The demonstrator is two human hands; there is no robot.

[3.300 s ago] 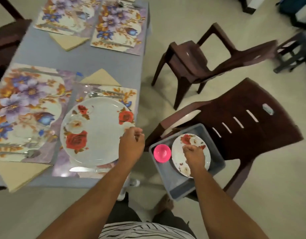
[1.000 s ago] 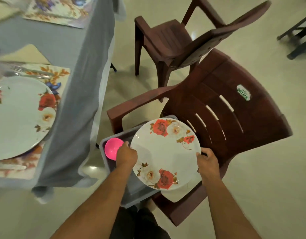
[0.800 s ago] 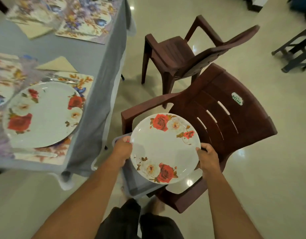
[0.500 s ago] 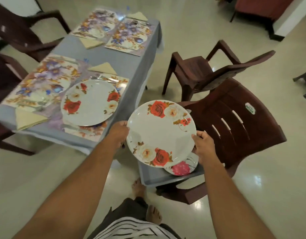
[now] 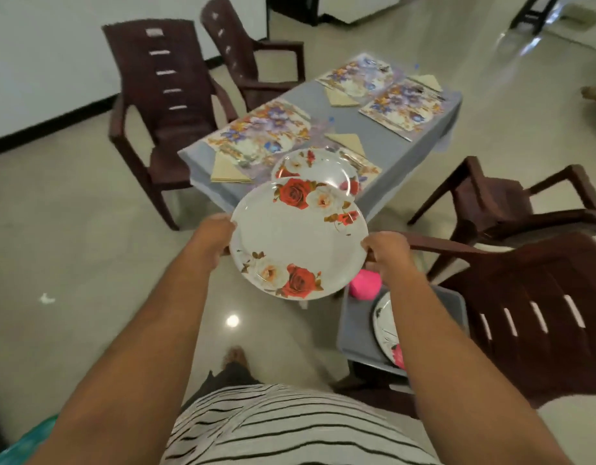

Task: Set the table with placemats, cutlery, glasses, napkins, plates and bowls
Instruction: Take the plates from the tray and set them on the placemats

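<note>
White with red roses at its rim, the plate (image 5: 298, 238) hangs in the air between both hands, short of the surface (image 5: 353, 127) and over the floor. Each hand takes an opposite edge: the left hand (image 5: 216, 233) curls round the left rim, the right hand (image 5: 385, 251) pinches the right rim with the thumb on top. Holding it by two sides keeps the plate level and the face untouched, which suits a dish about to be eaten from.

On the grey-clothed surface lie four floral placemats; the nearest right one (image 5: 365, 164) already carries a matching plate (image 5: 315, 169), partly hidden behind the held one, with cutlery just beside it. The near left placemat (image 5: 259, 132) is bare of a plate and is probably the target, being the closest unfilled place. Folded napkins (image 5: 228, 169) sit at the mats' corners.

A grey bin (image 5: 355, 330) rests on the dark plastic chair (image 5: 538, 310) at the right, kept within reach as the supply: another plate (image 5: 385, 325) and a pink bowl (image 5: 365, 285) wait in it
</note>
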